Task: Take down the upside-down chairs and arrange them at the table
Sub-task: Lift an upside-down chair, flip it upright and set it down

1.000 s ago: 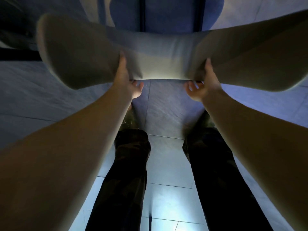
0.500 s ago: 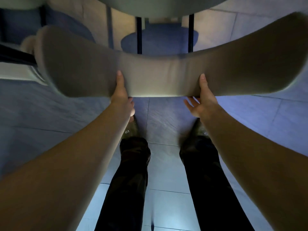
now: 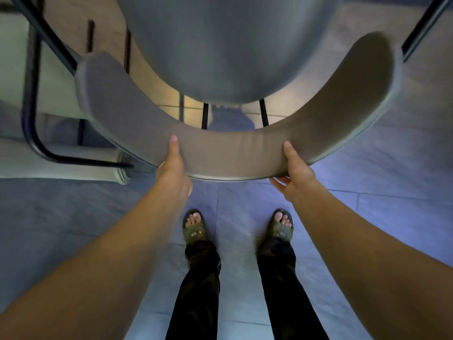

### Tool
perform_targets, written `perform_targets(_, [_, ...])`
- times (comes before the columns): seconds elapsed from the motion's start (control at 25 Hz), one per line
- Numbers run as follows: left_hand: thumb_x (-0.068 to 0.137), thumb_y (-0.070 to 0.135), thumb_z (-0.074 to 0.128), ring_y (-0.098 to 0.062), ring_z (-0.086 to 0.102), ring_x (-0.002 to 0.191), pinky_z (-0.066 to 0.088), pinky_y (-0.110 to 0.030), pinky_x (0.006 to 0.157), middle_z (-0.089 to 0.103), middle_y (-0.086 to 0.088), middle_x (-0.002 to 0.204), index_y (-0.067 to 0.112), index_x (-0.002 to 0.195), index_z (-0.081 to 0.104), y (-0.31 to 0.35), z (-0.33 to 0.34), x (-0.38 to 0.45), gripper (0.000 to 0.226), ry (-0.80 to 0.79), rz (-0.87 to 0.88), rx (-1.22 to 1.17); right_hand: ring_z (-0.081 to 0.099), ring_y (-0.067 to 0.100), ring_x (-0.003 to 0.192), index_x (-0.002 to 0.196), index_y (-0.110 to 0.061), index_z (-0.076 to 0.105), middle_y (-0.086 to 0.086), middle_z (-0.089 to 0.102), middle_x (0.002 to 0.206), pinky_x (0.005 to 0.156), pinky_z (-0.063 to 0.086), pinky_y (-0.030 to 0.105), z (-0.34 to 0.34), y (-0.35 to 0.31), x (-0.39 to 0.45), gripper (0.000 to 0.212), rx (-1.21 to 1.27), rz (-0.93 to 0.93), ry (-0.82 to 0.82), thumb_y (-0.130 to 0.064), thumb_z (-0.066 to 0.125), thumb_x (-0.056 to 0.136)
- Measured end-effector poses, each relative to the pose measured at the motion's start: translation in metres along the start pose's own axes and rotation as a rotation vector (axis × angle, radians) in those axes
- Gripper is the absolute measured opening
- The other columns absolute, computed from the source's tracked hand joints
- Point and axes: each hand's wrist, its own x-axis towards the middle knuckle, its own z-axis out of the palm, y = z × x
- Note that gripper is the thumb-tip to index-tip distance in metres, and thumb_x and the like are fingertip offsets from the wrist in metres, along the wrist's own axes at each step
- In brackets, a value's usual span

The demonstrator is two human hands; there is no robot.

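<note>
Head view, looking straight down. Grey padded chair with a curved, horseshoe-shaped backrest (image 3: 230,155) sits upright just in front of the person, its rounded grey seat (image 3: 228,45) filling the top centre of the frame. Thin black metal uprights (image 3: 205,116) link seat and backrest, seen through the gap between them. Left hand (image 3: 174,165) grips the backrest's near edge left of centre: thumb laid flat up the padded top face, the other fingers tucked under the rim and out of sight. Right hand (image 3: 293,173) grips the same edge right of centre, thumb up on top, fingers curled beneath with their tips just visible below the rim. Both forearms reach in from the bottom corners, bare. Below the backrest, two feet in olive-green slide sandals (image 3: 193,229) stand apart on the pale blue-grey tiled floor (image 3: 380,217), dark trousers above them. At left, a second chair's black tubular frame (image 3: 33,123) bends over a pale cushioned edge (image 3: 61,170); which way up it lies, cannot tell. Another black leg (image 3: 425,25) cuts across the top right corner. Light warmer, tan-toned, on the floor under the seat.
</note>
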Motion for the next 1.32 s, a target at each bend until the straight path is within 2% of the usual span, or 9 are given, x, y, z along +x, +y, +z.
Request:
perform_targets(0.2, [0.078,0.047,0.075,-0.024,0.066,0.1,0.054,-0.045,0.092,0.065,-0.003,0.118,0.017,0.105,0.054,0.06,0.009,-0.062,0.045,0.046,0.126,0.022,0.064,0.028,0.082,0.098,-0.014,0.052,0.008,0.062,0.099,0.066,0.059,0.044,0.002,-0.059,-0.07,0.038,-0.019,-0.052,0.006,-0.036,0.078,0.081])
perform_targets(0.36, [0.08,0.048,0.072,-0.026,0.062,0.095,0.055,-0.049,0.088,0.06,-0.002,0.11,0.016,0.118,0.055,0.11,0.022,-0.114,0.053,0.015,0.209,0.098,0.066,0.031,0.082,0.079,-0.018,0.048,0.01,0.063,0.092,0.058,0.06,0.043,0.004,-0.103,-0.118,0.033,0.001,-0.118,0.025,-0.032,0.078,0.082])
perform_targets(0.48, [0.083,0.043,0.07,-0.029,0.065,0.102,0.055,-0.055,0.086,0.064,-0.006,0.12,0.016,0.122,0.054,0.142,0.033,-0.135,0.05,-0.044,0.232,0.133,0.069,0.031,0.081,0.08,-0.017,0.049,0.011,0.066,0.096,0.054,0.059,0.041,0.007,-0.124,-0.141,0.031,-0.066,-0.166,0.064,-0.035,0.074,0.081])
perform_targets(0.6, [0.085,0.038,0.07,-0.031,0.064,0.102,0.054,-0.059,0.083,0.063,-0.009,0.122,0.015,0.125,0.053,0.166,0.037,-0.149,0.049,-0.092,0.211,0.215,0.066,0.027,0.066,0.08,-0.014,0.047,0.01,0.061,0.083,0.045,0.053,0.035,0.009,-0.134,-0.156,0.033,-0.143,-0.183,0.087,-0.037,0.07,0.081])
perform_targets(0.72, [0.088,0.032,0.068,-0.031,0.064,0.097,0.054,-0.056,0.085,0.063,-0.01,0.121,0.013,0.127,0.053,0.188,0.043,-0.159,0.046,-0.119,0.191,0.206,0.065,0.028,0.06,0.079,-0.013,0.045,0.013,0.06,0.078,0.036,0.05,0.031,0.012,-0.138,-0.167,0.03,-0.156,-0.14,0.089,-0.032,0.068,0.082])
perform_targets(0.84, [0.09,0.026,0.067,-0.03,0.061,0.088,0.054,-0.047,0.07,0.062,-0.012,0.119,0.013,0.13,0.049,0.208,0.051,-0.167,0.045,-0.177,0.196,0.254,0.066,0.028,0.057,0.081,-0.012,0.048,0.014,0.063,0.079,0.037,0.052,0.032,0.016,-0.143,-0.176,0.027,-0.169,-0.116,0.08,-0.032,0.067,0.083])
perform_targets(0.96, [0.087,0.025,0.071,-0.034,0.062,0.104,0.054,-0.05,0.07,0.057,-0.015,0.129,0.012,0.134,0.042,0.227,0.067,-0.166,0.057,-0.176,0.218,0.306,0.063,0.024,0.053,0.087,-0.012,0.052,0.013,0.064,0.079,0.04,0.055,0.035,0.029,-0.164,-0.181,0.023,-0.194,-0.08,0.05,-0.031,0.064,0.084])
perform_targets(1.16, [0.09,0.021,0.068,-0.031,0.061,0.094,0.055,-0.049,0.075,0.062,-0.015,0.123,0.012,0.128,0.051,0.253,0.098,-0.165,0.042,-0.252,0.198,0.315,0.058,0.029,0.065,0.084,-0.014,0.051,0.01,0.057,0.086,0.038,0.056,0.043,0.052,-0.207,-0.185,0.013,-0.165,-0.064,0.032,-0.021,0.062,0.088])
perform_targets(1.32, [0.091,0.026,0.065,-0.032,0.062,0.098,0.055,-0.048,0.083,0.062,-0.013,0.122,0.012,0.122,0.056,0.26,0.128,-0.164,0.036,-0.225,0.268,0.302,0.062,0.034,0.075,0.085,-0.012,0.05,0.016,0.06,0.093,0.037,0.054,0.043,0.063,-0.232,-0.181,0.007,-0.114,-0.114,0.0,-0.011,0.055,0.09])
